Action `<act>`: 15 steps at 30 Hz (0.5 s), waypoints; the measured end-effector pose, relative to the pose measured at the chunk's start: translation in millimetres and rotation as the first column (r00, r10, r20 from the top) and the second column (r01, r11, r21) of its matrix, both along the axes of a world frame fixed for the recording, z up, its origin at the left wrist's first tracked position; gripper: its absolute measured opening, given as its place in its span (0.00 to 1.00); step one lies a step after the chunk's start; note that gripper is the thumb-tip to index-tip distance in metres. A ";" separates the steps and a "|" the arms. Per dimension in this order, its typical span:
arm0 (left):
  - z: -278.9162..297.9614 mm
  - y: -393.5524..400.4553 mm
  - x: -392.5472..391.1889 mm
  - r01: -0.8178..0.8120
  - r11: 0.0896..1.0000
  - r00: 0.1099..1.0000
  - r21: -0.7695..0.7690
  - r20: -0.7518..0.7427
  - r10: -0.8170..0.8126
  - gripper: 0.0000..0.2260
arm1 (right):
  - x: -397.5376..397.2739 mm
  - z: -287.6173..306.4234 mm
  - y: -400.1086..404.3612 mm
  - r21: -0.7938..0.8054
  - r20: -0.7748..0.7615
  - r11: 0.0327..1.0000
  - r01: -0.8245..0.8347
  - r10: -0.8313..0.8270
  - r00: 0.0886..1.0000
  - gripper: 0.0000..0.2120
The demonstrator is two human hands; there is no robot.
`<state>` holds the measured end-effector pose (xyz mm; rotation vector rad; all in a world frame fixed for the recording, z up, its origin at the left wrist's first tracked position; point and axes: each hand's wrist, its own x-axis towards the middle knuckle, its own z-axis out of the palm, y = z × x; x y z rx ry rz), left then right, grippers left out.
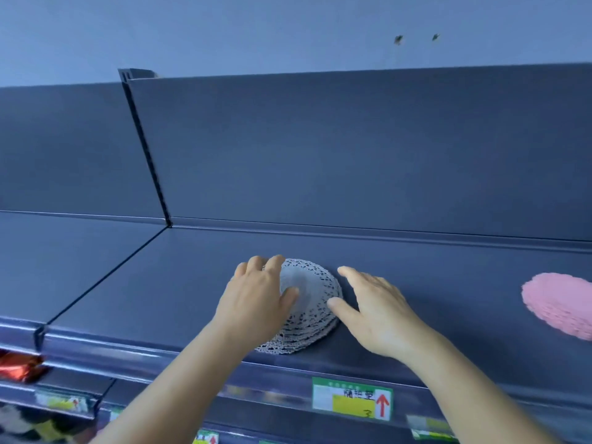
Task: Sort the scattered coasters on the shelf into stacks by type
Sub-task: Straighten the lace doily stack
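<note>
Your left hand [260, 294] rests relaxed fingers on the round white lace coasters [309, 304]; your right hand [376, 312] brackets them, fingers spread; scalloped pink coasters [559, 304] sit apart on the smooth shelf [160, 283].

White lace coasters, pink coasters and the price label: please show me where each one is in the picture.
white lace coasters [315, 285]: head view, on the lace top between the hands.
pink coasters [559, 302]: head view, middle of the visible pink part.
price label [352, 399]: head view, label centre.
</note>
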<state>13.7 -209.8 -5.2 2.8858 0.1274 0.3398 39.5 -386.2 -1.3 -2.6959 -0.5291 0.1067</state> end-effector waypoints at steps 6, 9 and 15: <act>-14.7 43.8 -4.9 -0.025 0.999 0.978 0.037 -0.206 0.032 0.27 | -12.9 -5.0 42.1 -0.059 -0.124 0.985 0.164 -0.170 0.978 0.29; -23.2 47.7 -7.1 0.023 0.999 0.984 -0.043 -0.178 -0.031 0.28 | -14.3 -7.2 52.7 -0.043 -0.140 0.977 0.210 -0.214 0.967 0.30; -30.5 53.0 -6.5 -0.001 0.923 0.995 -0.385 -0.090 -0.037 0.34 | -7.2 -0.3 57.9 0.144 -0.280 0.897 0.417 -0.367 0.887 0.37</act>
